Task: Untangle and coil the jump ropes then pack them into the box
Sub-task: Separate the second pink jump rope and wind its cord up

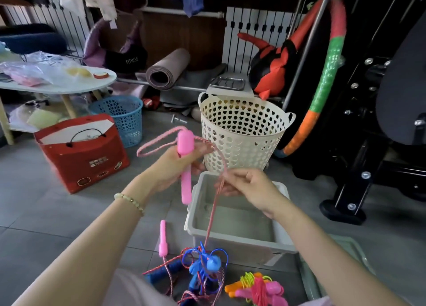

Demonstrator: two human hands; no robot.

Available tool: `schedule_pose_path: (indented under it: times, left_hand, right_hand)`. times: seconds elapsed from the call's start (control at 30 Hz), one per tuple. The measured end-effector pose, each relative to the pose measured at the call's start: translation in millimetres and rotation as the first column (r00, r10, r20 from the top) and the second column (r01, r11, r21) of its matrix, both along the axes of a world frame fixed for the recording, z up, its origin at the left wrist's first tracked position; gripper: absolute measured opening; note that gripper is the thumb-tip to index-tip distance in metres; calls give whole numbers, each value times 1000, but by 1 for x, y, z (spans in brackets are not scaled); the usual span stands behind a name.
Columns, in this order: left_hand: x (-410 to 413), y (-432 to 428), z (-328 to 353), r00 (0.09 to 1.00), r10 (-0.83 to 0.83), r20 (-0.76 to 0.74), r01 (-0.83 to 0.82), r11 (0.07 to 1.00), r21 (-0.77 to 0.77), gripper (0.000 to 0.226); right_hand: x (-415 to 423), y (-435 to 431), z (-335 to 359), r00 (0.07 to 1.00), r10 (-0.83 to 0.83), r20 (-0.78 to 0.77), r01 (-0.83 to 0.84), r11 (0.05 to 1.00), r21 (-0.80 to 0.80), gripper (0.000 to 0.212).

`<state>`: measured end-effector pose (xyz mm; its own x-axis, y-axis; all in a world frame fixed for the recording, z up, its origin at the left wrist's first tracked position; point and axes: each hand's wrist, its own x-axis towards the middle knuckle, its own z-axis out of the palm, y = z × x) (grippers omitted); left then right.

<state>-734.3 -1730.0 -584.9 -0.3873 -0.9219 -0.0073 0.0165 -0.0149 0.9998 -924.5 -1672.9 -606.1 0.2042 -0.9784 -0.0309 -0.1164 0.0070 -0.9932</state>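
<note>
A grey tiled floor [57, 213] fills most of the frame, cluttered along its far edge. A black exercise machine [368, 121] takes up the right side, with a hoop [322, 86] banded in pink, green and orange leaning against it. Just left of the hoop, in the centre, stands a cream basket [242, 130] pierced with heart-shaped holes. The grey box [242, 245] sits on the floor directly below it in the frame, open, with no rope inside. At the left are a red bag [87, 158], a white oval counter [69, 84] carrying plastic bags, and a blue basket [122, 114]; a rolled mat [166, 70] lies at upper centre.

The left hand [175, 167], with a pale beaded bracelet [129, 199] on its wrist, is raised in the centre of the frame, its fingers [197, 166] curled round a pink handle [185, 142] held upright. A pink-and-white rope [214, 213] loops out to the left of that handle, then runs down to the right hand [251, 185], whose fingers [232, 175] pinch it above the box's left rim. From there it drops to a tangle at bottom centre, mixed with a blue rope [205, 264]. A second pink handle [163, 239] lies on the floor just left of the box. At the bottom right lies a bundled rope [258, 287] with a yellow-green cord and orange and pink handles.
</note>
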Motion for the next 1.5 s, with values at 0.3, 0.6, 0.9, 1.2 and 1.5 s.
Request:
schedule_pose_path:
  times: [0.3,0.6,0.9,1.2,1.5]
  left_hand:
    - [-13,24,-25,935,-295,197,288,955,65,15]
    - [-18,24,-36,957,-143,253,154,988,-27,14]
    - [-2,12,10,950,133,-281,-123,991,52,4]
    - [30,-5,-11,982,154,-108,-152,988,31,25]
    - [27,24,-15,986,-71,150,73,997,-8,10]
  right_hand:
    - [2,-8,17,874,-344,343,380,924,-43,16]
    - [11,-14,22,870,-315,381,366,928,-68,16]
    - [20,-6,-13,967,161,195,-196,965,176,43]
    - [32,-8,-4,999,-37,11,38,997,-69,16]
    - [40,-26,53,910,-192,367,277,941,-194,18]
